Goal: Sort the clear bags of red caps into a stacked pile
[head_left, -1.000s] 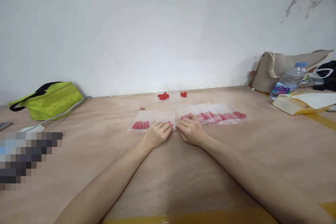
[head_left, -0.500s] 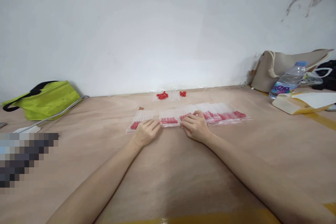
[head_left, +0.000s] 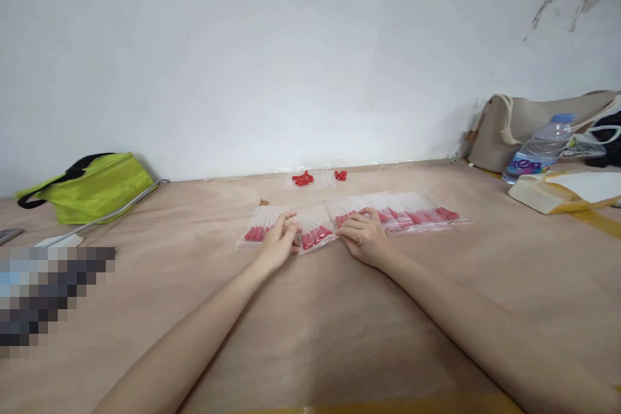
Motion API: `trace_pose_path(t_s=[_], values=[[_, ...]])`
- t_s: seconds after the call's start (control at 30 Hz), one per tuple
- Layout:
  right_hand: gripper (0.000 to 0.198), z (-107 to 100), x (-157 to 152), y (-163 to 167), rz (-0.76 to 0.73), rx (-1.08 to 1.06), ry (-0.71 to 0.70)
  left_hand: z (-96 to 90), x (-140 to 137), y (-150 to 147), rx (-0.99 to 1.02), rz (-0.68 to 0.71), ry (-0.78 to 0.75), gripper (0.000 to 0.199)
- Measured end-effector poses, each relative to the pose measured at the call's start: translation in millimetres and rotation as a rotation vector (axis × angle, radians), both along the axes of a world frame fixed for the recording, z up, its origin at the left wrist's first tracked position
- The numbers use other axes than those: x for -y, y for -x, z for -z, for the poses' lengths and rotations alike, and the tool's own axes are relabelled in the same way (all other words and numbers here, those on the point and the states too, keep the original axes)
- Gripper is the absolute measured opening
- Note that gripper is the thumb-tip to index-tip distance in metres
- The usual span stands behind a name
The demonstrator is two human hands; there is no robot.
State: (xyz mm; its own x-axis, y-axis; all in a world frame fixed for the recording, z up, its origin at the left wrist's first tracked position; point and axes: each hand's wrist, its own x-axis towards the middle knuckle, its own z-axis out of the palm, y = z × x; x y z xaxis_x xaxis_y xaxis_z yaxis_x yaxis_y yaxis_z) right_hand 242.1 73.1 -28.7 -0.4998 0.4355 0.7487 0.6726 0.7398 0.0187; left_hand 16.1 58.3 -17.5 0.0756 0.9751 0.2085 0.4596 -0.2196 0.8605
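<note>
A row of clear plastic bags with red pieces inside point(head_left: 412, 215) lies across the brown paper surface point(head_left: 315, 323). My left hand point(head_left: 279, 240) pinches the left edge of one tilted bag point(head_left: 315, 234) in the middle of the row. My right hand point(head_left: 365, 235) rests fingers-down on the neighbouring bag point(head_left: 345, 215) to the right. Another bag with red pieces point(head_left: 257, 228) lies just left of my left hand. Loose red pieces point(head_left: 303, 177) sit on clear plastic near the wall.
A lime-green bag point(head_left: 90, 184) lies at the left by the wall. At the right stand a beige tote bag point(head_left: 524, 126), a water bottle point(head_left: 536, 150) and a flat cream bag point(head_left: 557, 191). A blurred patch covers the left edge.
My left hand has shifted right onto the middle bag, which now lies tilted with its near edge pulled toward me. My right hand has barely moved.
</note>
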Motion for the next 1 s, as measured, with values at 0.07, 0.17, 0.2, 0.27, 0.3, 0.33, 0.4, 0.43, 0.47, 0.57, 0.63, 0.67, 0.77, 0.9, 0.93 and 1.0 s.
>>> trace_pose_path(t_s=[0.07,0.17,0.2,0.27,0.3,0.33,0.4,0.43,0.47,0.57,0.63,0.67,0.77,0.9,0.93,1.0], values=[[0.021,1,0,1,-0.018,-0.005,-0.003,3.7,-5,-2,0.145,-0.078,0.092,0.04],[0.021,1,-1,0,-0.046,0.058,-0.047,7.2,-10,-2,0.208,-0.111,0.048,0.047],[0.021,1,-2,0,-0.062,0.093,-0.069,6.9,-11,-1,0.224,-0.089,0.041,0.047],[0.021,1,-2,0,-0.096,0.161,-0.114,3.3,-9,-2,0.259,-0.034,0.09,0.043],[0.021,1,-2,0,-0.114,0.191,-0.132,0.4,-8,-4,0.271,-0.008,0.143,0.041],[0.021,1,-2,1,-0.132,0.22,-0.146,-3.0,-6,-5,0.274,0.012,0.198,0.039],[0.021,0,1,3,-0.165,0.265,-0.15,-10.2,-4,-8,0.25,0.022,0.267,0.033],[0.02,-1,2,3,-0.178,0.28,-0.137,-13.8,-4,-9,0.23,0.01,0.269,0.03],[0.019,-2,4,3,-0.187,0.292,-0.114,-17.4,-4,-8,0.211,-0.015,0.257,0.029],[0.014,-10,5,-4,-0.158,0.297,-0.006,-28.2,-12,6,0.222,-0.12,0.204,0.038],[0.02,-17,2,-15,-0.083,0.272,0.081,-34.2,-19,25,0.285,-0.166,0.199,0.045],[0.026,-21,-1,-22,-0.036,0.256,0.126,-36.3,-23,36,0.286,-0.173,0.221,0.048],[0.041,-27,-10,-45,0.062,0.257,0.226,-38.1,-32,67,0.215,-0.171,0.289,0.048],[0.042,-25,-17,-60,0.113,0.295,0.305,-34.9,-35,85,-0.121,-0.18,0.245,0.038],[0.04,-24,-16,-60,0.107,0.303,0.32,-34.2,-35,83,-0.255,-0.21,0.158,0.036],[0.037,-22,-14,-56,0.095,0.314,0.337,-32.7,-33,73,-0.52,-0.212,-0.102,0.03]])
